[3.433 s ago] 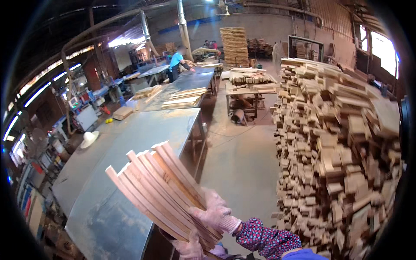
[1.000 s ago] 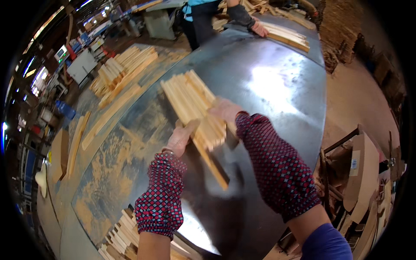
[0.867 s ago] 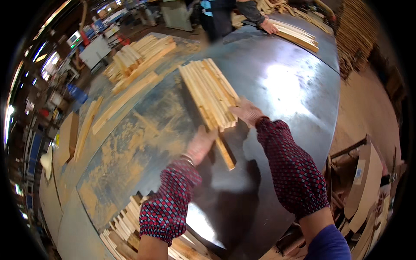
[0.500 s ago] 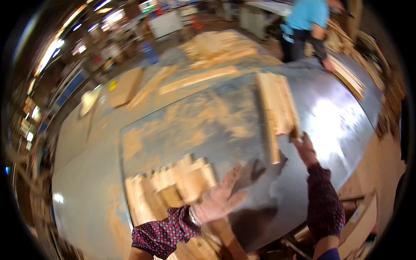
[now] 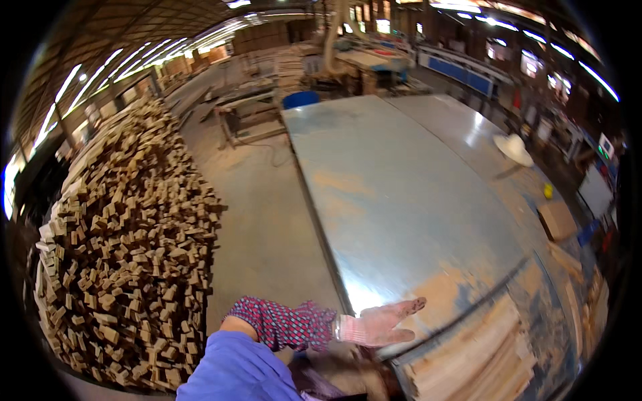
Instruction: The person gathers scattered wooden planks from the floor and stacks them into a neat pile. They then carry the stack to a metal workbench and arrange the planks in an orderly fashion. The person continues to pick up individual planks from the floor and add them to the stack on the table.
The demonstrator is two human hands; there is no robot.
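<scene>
My left hand [image 5: 384,325], in a pale pinkish work glove with darkened fingertips, reaches over the near edge of the metal-topped table [image 5: 401,194]. Its fingers are stretched out, the thumb apart, and nothing is in it. A checked sleeve cover [image 5: 284,322] wraps the forearm. Just right of the hand, light wooden strips [image 5: 471,351] lie side by side on the table, cut off by the lower part of the picture. I cannot see my right hand. A blurred brownish shape below the left wrist is too unclear to name.
A large pile of short wood pieces [image 5: 134,260] stands at the left, beyond a strip of concrete floor [image 5: 267,227]. Sawdust [image 5: 435,291] coats parts of the tabletop. Along its right side are a pale hat [image 5: 513,150] and a brown block [image 5: 558,220]. A blue barrel [image 5: 301,99] stands behind.
My view has swung left, bringing the wood pile and floor into sight. The right hand, earlier at the end of some wooden strips, has left the picture. The left hand stays spread.
</scene>
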